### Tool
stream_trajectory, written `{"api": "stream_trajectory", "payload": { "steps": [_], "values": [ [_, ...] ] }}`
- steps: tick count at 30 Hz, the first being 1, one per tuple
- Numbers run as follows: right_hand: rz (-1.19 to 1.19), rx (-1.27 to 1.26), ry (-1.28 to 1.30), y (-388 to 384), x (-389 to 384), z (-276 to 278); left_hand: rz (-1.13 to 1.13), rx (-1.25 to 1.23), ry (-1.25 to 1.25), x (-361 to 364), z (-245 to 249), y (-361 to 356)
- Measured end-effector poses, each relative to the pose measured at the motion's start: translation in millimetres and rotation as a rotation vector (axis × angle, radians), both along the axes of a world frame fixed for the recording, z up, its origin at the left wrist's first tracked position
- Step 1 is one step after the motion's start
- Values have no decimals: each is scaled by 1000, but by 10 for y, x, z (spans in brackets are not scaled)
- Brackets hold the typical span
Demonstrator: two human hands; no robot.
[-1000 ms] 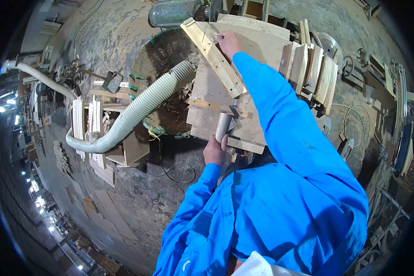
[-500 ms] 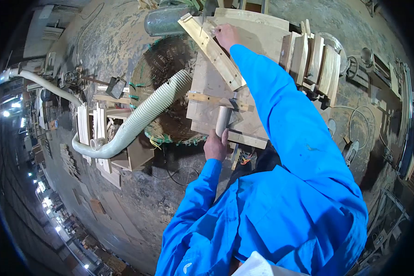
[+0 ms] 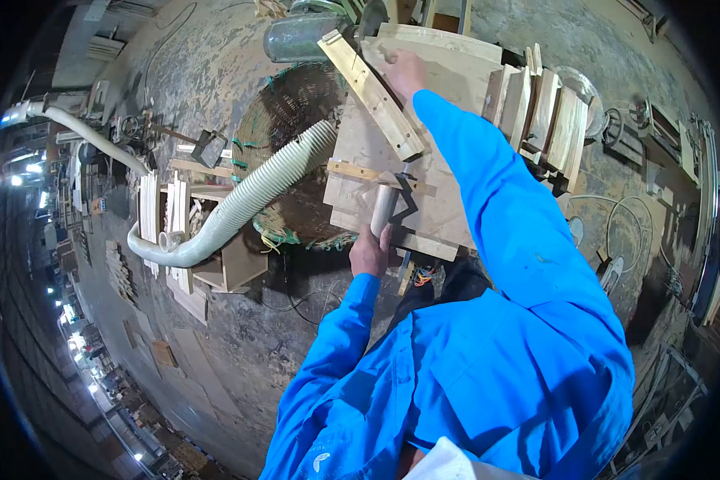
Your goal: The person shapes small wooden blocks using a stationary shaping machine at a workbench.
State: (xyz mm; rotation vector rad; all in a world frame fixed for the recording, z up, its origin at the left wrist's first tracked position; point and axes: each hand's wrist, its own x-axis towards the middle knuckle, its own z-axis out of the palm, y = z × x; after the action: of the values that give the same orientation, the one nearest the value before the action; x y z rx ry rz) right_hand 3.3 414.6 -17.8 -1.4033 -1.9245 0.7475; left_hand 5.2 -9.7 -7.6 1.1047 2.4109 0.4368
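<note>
My left hand [image 3: 369, 254] is wrapped around the lower end of a pale, smooth cylindrical handle [image 3: 383, 210] at the near edge of a flat wooden board [image 3: 448, 88]. Dark metal parts [image 3: 406, 183] show at the handle's far end, beside a short wooden strip [image 3: 354, 170]. Across the board lies a longer wooden bar [image 3: 372, 92] with dark holes, set at a slant. My right hand [image 3: 408, 74] rests on the board just right of this bar, fingers bent and apart. The surface under its palm is hidden.
A wicker basket [image 3: 256, 108] stands left of the board, with a ribbed white hose [image 3: 284, 172] reaching over it. Several curved wooden pieces [image 3: 542, 108] are stacked on the right. A dark green cylindrical machine part [image 3: 296, 38] sits beyond the basket.
My right hand has shifted slightly right and nearer to me, away from the slanted bar. My left hand keeps its hold on the handle, which now leans a little more.
</note>
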Motion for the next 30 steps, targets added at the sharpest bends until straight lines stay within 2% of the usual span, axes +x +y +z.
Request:
{"api": "stream_trajectory", "payload": {
  "steps": [2,4,5,8,10,11,13,22,28,30],
  "values": [
    [2,52,-21,-18,97,35,-8,20,-2,24,33,0],
    [67,303,-40,-59,175,20,4,6,-10,32,30,-4],
    [71,301,-46,-94,189,5,13,-6,-12,31,24,-8],
    [157,212,-51,-171,216,25,9,10,-16,31,39,-25],
    [-46,47,5,-143,229,-80,6,9,-7,46,57,-45],
    [-45,50,4,-128,207,-121,-2,15,13,35,60,-43],
    [49,-170,-140,-218,111,-61,8,13,-3,33,73,-144],
    [22,-119,-100,-349,-321,-185,28,-60,-77,33,117,-589],
    [67,-238,-50,59,-425,-143,26,-77,-76,6,137,-323],
    [53,-194,-46,170,-440,-153,24,-82,-75,3,164,-162]
  ]
}}
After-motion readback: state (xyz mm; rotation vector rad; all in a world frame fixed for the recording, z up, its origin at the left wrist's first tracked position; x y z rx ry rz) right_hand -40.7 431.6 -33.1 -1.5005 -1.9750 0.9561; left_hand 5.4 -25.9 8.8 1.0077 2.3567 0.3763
